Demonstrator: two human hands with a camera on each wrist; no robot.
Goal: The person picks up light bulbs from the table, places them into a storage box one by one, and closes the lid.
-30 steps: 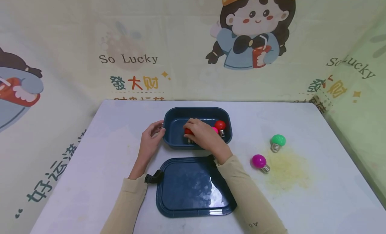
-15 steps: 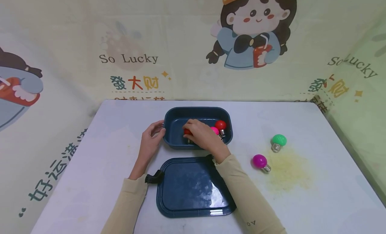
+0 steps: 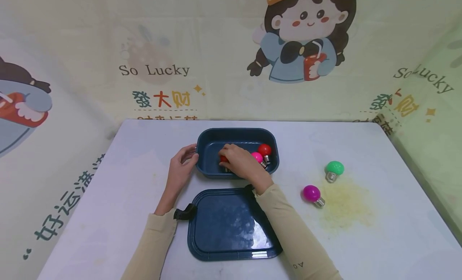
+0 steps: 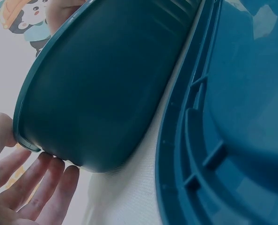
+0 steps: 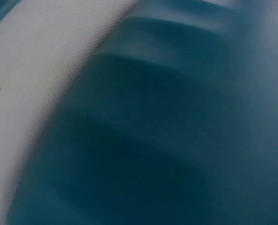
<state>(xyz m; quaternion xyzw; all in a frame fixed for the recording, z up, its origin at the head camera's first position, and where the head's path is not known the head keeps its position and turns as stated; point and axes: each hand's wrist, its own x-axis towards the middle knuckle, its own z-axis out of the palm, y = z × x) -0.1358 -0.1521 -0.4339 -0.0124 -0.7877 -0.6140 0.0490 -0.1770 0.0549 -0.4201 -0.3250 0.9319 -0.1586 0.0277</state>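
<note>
My right hand [image 3: 240, 161] reaches into a dark blue plastic box [image 3: 213, 175] and grips a red light bulb [image 3: 223, 159], mostly covered by the fingers. To its right in the box lie a pink bulb [image 3: 257, 157] and another red bulb [image 3: 264, 149]. My left hand [image 3: 180, 165] holds the box's left end. In the left wrist view, the thumb of this hand [image 4: 22, 187] is at the rim and its fingertips touch the wall below. The right wrist view shows a blurred box wall [image 5: 129, 117] and no fingers.
A dark blue lid [image 3: 231, 228] lies in front of the box, partly under the right sleeve. On the table to the right are a green bulb [image 3: 335, 167] and a magenta bulb [image 3: 311, 193]. A patterned cloth [image 3: 216, 51] hangs behind the table.
My right hand shifts very slightly down and left inside the box with the red bulb, and more of the pink bulb shows. The left hand keeps its place.
</note>
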